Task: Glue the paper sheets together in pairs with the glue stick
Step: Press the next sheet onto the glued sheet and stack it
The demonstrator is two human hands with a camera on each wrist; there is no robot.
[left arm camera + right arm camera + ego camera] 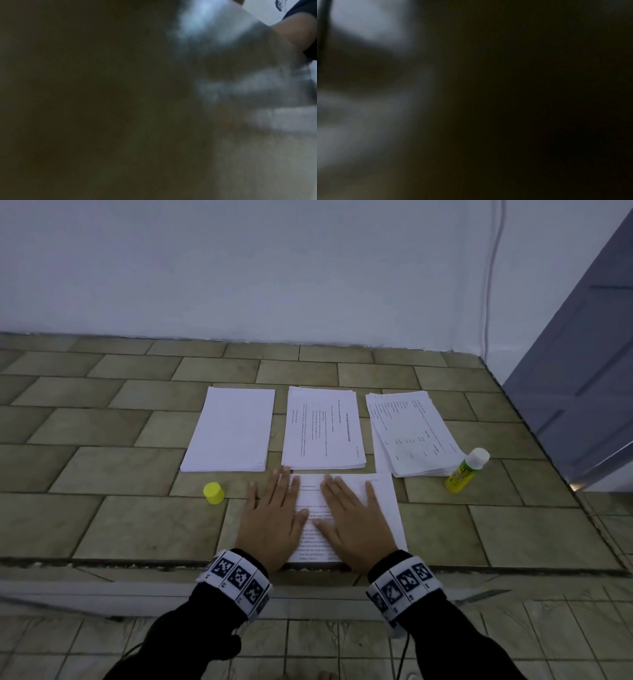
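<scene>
A printed paper sheet (385,501) lies on the tiled floor right in front of me. My left hand (274,508) presses flat on its left edge, fingers straight. My right hand (349,515) lies flat on its middle beside the left one. The glue stick (466,470), yellow with a white end, lies uncapped to the right, against a paper stack. Its yellow cap (213,493) stands on the floor to the left of my left hand. Both wrist views are dark and blurred.
Three paper stacks lie beyond the sheet: a blank one (231,429) at left, a printed one (323,428) in the middle, a fanned printed one (411,433) at right. A white wall stands behind, a grey door (582,371) at right. A step edge (137,563) runs under my wrists.
</scene>
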